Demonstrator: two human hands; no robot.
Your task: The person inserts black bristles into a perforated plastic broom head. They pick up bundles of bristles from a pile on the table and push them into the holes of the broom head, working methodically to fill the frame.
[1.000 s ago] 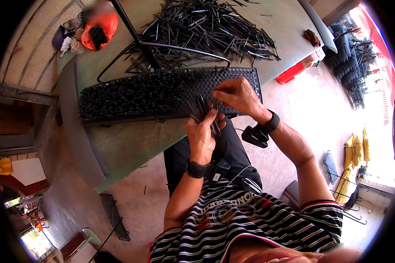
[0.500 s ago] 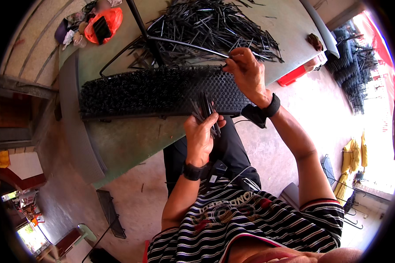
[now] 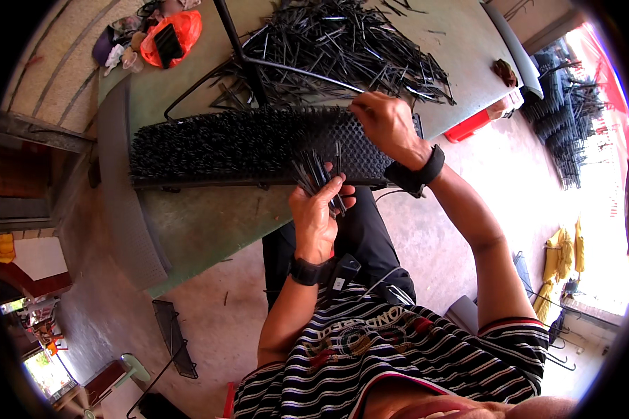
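A long black perforated panel (image 3: 371, 156) lies across the table's near edge. Upright black strips (image 3: 210, 148) cover its left and middle part like bristles; the holes at its right end are bare. Below the panel's front edge, my left hand (image 3: 317, 211) is closed around a loose bundle of thin black strips (image 3: 316, 173), their ends fanning up over the panel. My right hand (image 3: 389, 124) is over the panel's far edge, near where strips meet bare holes, with thumb and fingers pinched together. Whatever sits in that pinch is hidden.
Behind the panel a heap of loose black strips (image 3: 349, 49) covers the green table (image 3: 210, 241). A black metal frame (image 3: 241, 56) rises over it. An orange bag with a dark phone (image 3: 168, 46) lies far left. Black stacked pieces (image 3: 555, 112) stand on the right.
My right hand has come slightly down and to the left over the panel. The strips in my left hand have fanned wider. The whole view has shifted a little.
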